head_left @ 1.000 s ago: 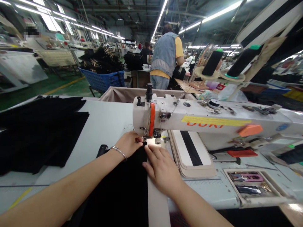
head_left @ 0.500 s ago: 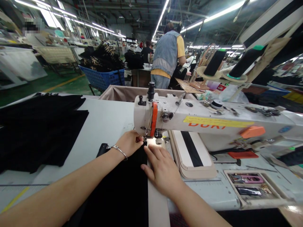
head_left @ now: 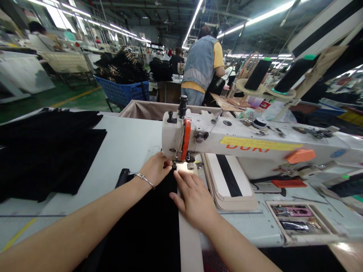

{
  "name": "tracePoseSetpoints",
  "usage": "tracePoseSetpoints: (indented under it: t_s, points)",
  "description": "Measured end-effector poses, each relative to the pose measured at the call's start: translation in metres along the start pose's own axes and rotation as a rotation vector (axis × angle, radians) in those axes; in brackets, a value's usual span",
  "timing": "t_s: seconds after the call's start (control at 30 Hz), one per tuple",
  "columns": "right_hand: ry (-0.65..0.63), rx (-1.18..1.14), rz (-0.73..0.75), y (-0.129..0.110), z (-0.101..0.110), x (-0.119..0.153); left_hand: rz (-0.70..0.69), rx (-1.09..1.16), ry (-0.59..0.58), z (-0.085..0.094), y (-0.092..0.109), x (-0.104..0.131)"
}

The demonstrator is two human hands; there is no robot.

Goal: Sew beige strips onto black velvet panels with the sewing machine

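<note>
Black cloth [head_left: 144,226] lies flat beneath both hands [head_left: 194,198].

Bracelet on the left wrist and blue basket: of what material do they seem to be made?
The bracelet looks like polished metal, from its silvery glints. The blue basket is probably moulded plastic, fairly dull, judging by its slotted walls.

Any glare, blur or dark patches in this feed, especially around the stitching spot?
Head view: bright glow washes out the plate under the machine head; the black cloth shows almost no detail; ceiling lights glare; the background's right edge looks smeared.
</note>
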State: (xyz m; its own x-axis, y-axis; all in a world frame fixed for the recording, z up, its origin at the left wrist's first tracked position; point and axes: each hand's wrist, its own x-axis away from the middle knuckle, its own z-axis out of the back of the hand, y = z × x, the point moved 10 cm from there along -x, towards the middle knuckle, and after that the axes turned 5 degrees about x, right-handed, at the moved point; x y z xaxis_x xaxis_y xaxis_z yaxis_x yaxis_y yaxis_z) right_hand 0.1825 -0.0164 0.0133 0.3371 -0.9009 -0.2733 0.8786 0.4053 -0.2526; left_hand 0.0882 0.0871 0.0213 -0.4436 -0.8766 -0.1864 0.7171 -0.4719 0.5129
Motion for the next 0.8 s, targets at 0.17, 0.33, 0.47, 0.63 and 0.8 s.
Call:
tracePoseSetpoints:
  t_s: [0.17,0.33,0.47,0.63,0.8]
  points:
    - [0.015,-0.023,0.014,0.001,0.002,0.0,-0.309,-0.077,-0.04,-0.006,0.024,0.043]
    - [0.042,-0.017,0.001,0.002,0.003,0.0,-0.373,-0.147,-0.046,-0.013,0.02,0.051]
    - [0.045,-0.014,-0.016,0.004,0.001,0.001,-0.382,-0.139,-0.041,-0.015,0.021,0.048]
    - [0.055,-0.007,-0.02,0.005,0.002,-0.003,-0.375,-0.082,-0.031,-0.014,0.017,0.043]
    - [0.019,-0.032,-0.019,-0.003,0.006,0.016,-0.361,-0.061,-0.163,-0.009,0.021,0.064]
